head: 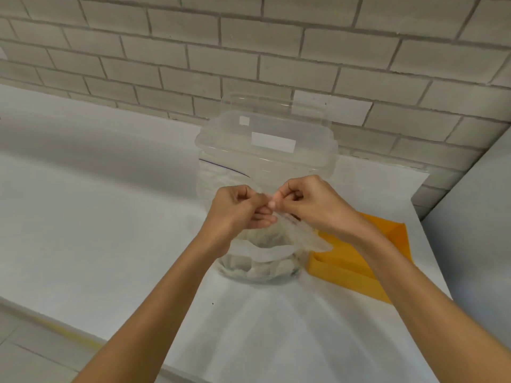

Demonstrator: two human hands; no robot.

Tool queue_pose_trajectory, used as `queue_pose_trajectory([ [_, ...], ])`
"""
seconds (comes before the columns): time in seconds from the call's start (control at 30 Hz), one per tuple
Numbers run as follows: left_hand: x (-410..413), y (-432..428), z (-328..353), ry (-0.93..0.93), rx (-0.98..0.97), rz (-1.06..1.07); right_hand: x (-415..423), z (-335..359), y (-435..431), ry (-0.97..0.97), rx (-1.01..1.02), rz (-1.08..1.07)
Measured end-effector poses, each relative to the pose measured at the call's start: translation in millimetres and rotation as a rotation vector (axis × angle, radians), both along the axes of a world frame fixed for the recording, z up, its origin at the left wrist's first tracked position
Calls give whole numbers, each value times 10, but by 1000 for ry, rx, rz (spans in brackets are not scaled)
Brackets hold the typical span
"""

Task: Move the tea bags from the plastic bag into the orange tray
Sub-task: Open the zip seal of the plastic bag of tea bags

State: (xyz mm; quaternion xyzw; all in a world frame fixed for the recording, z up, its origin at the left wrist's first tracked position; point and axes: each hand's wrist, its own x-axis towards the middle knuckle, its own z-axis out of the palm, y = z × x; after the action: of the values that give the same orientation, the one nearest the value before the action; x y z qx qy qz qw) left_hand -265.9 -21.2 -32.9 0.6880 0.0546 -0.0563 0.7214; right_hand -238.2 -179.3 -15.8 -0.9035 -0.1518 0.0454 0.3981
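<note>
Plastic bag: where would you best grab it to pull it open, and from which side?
Its top edge, from above, one lip per hand. The bag opens upward, tea bags weighing its bottom down, so the thin lips are free. The left hand and right hand pinch there.

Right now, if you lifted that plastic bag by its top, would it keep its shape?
Probably floppy: the plastic bag is thin film, crumpled where the left hand and right hand pinch its top. Likely light but bottom-heavy, since the tea bags pool low down. It would likely sag, not stand.
</note>
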Motion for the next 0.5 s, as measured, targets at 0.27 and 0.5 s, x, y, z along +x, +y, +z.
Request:
queue_pose_trajectory([
  [0.27, 1, -15, 50, -72, 183, 91, 182, 61, 156, -349, -234, -171],
  [0.5, -47, 353, 237, -73, 431, -268, 463, 295, 263, -357, -222, -212],
])
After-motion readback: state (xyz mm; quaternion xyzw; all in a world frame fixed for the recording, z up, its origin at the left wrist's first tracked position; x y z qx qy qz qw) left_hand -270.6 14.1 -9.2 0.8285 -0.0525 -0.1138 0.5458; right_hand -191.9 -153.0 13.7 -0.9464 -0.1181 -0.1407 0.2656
